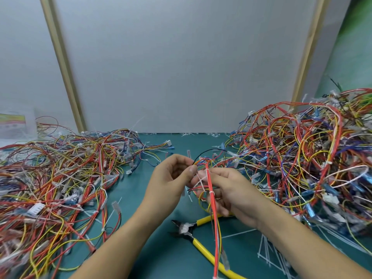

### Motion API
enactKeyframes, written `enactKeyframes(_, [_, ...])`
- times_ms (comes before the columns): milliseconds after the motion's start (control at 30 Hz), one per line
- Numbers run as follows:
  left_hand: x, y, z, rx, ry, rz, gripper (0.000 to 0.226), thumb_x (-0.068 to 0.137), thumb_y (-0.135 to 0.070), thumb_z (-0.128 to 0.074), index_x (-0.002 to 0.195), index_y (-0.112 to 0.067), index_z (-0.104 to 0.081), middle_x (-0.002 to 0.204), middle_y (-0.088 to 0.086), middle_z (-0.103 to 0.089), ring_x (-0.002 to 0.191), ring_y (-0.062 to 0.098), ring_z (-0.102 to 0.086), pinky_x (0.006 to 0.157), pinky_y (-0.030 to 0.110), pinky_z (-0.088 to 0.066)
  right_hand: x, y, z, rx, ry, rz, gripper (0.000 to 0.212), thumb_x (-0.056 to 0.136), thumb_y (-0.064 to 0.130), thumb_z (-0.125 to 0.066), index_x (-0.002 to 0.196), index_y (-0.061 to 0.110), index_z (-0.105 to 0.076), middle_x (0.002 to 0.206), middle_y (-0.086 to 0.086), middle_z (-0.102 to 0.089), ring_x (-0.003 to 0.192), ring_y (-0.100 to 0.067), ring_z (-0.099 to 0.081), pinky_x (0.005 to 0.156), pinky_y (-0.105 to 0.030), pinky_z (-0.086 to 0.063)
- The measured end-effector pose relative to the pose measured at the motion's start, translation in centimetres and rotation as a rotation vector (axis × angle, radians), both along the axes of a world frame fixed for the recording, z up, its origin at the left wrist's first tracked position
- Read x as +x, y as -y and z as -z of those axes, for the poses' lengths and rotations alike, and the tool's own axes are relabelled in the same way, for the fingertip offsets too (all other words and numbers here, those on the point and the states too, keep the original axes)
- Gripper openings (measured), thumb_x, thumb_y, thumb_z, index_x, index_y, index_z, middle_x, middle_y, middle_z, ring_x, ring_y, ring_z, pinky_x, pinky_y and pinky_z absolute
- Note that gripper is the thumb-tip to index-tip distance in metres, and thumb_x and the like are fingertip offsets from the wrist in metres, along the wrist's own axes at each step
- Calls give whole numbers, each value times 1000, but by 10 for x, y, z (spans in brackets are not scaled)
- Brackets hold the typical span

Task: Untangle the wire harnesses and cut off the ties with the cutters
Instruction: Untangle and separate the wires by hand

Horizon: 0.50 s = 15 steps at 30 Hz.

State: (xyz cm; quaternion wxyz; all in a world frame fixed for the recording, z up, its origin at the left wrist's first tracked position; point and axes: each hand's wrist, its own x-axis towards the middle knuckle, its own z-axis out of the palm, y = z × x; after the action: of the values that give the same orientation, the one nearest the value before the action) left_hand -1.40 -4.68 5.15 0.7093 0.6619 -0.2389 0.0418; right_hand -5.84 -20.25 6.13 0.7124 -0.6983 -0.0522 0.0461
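Above the worktop's (171, 254) middle, the left hand (171, 178) pinches and the right hand's (227, 190) curled fingers grip one harness (216, 244), with the cutters (192, 235) lying below.

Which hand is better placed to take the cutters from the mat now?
Right, probably. The right hand hovers just above the cutters, whose yellow handles point toward it; the left hand pinches the harness farther away.

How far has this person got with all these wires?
Done: cut white ties lie loose on the mat. In hand: the left hand and right hand grip one harness; the cutters lie unused. To do: the tangled right heap, probably most of the work.
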Motion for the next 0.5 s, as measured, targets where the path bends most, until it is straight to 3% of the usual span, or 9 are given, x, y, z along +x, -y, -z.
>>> enactKeyframes(233, [0,1,1,18,73,51,7,95,4,-56,100,3,-62,75,4,-65,62,12,-58,61,20,-50,3,-2,2,73,-10,3,36,97,9,-50,63,20,-58,45,3,-41,33,-8,-27,35,-16,-14])
enactKeyframes(300, [2,0,1,22,75,41,10,96,3,-55,104,4,-62,76,6,-64,63,13,-59,63,22,-51,1,-2,1,49,29,1,35,97,10,-52,65,18,-63,46,2,-43,33,-8,-29,33,-14,-16])
enactKeyframes(400, [9,-6,1,-21,26,3,15,99,0,-52,105,-2,-65,76,4,-63,65,13,-60,68,23,-53,-1,0,-1,-14,118,57,21,97,15,-58,83,4,-69,52,-1,-55,34,-8,-39,30,-14,-24])
enactKeyframes(500, [15,-8,2,-126,-76,23,20,100,-1,-47,108,-1,-65,81,9,-61,69,12,-61,73,24,-52,2,8,-6,3,195,256,21,95,16,-60,80,10,-74,59,-6,-59,36,-11,-42,32,-16,-29])
